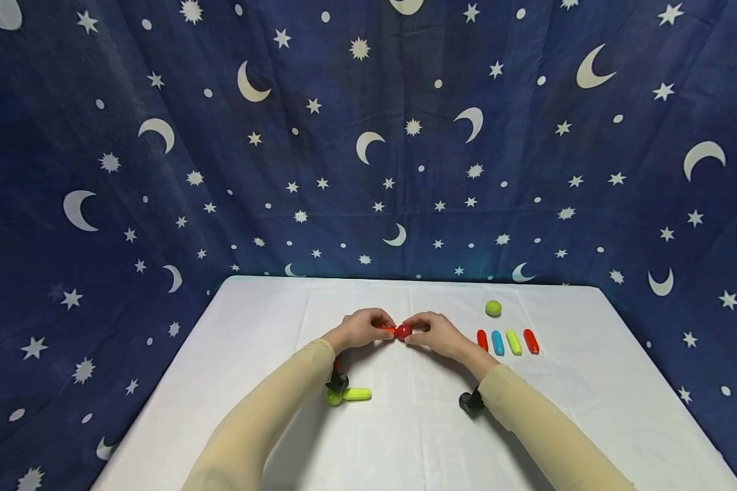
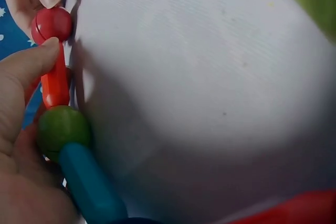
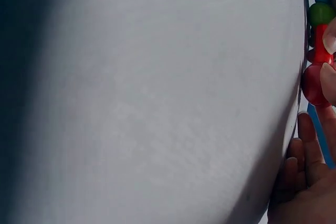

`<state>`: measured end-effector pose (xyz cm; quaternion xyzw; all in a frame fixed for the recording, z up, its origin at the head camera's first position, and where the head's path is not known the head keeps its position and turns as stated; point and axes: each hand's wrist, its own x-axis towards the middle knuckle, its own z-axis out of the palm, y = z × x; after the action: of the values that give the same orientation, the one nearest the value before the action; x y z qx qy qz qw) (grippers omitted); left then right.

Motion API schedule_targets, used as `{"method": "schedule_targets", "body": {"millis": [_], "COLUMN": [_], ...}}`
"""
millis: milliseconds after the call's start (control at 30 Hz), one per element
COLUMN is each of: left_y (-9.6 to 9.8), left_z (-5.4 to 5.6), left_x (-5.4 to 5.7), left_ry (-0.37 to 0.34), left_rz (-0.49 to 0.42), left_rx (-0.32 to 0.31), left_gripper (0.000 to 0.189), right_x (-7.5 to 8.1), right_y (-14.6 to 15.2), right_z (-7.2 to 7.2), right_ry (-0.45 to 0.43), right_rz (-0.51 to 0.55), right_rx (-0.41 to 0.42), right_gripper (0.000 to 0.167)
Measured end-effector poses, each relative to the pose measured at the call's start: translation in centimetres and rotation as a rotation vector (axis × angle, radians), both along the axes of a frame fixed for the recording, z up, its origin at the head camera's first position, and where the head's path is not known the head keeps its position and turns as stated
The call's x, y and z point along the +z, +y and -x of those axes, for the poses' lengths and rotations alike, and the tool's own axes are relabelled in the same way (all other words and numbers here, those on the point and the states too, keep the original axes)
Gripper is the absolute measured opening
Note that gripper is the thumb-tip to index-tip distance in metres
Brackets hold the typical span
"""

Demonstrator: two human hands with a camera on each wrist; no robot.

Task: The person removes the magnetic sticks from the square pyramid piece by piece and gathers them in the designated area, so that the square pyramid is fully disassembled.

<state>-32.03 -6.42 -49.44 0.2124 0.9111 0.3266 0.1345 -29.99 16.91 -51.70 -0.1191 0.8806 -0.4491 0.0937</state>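
My left hand (image 1: 359, 329) pinches a red rod (image 2: 55, 82) between thumb and fingers. One end of that rod meets a red ball (image 1: 404, 332); its other end meets a green ball (image 2: 64, 132), which has a blue rod (image 2: 92, 182) on its far side. My right hand (image 1: 439, 335) grips the red ball with thumb and fingertips. Whether the red rod is fully seated in the ball cannot be seen. Below the left wrist lies a yellow-green ball (image 1: 334, 396) touching a yellow rod (image 1: 357, 394), and a red piece (image 1: 336, 366) is partly hidden there.
On the right of the white table (image 1: 417, 436), several loose rods lie in a row, including a blue rod (image 1: 497, 343) and a yellow rod (image 1: 514, 342). A light green ball (image 1: 493, 308) sits behind them. A starry blue curtain (image 1: 319, 150) hangs beyond the table.
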Motion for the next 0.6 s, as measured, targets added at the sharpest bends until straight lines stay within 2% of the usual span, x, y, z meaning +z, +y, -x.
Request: {"method": "schedule_targets", "body": {"millis": [267,600], "left_y": [-0.31,-0.30], "left_z": [-0.23,-0.28], "left_x": [0.12,-0.03], "left_ry": [-0.054,-0.051], "left_rz": [-0.064,-0.069], "left_rx": [0.029,0.051], "left_gripper": [0.017,0.017], "right_x": [-0.40,-0.28], "right_y": [0.11,-0.25], "right_z": [0.19,0.00], "right_ry": [-0.052,-0.063], "right_rz": [0.066,0.102], "right_rx": [-0.014,-0.012], "right_gripper": [0.035,0.035]}}
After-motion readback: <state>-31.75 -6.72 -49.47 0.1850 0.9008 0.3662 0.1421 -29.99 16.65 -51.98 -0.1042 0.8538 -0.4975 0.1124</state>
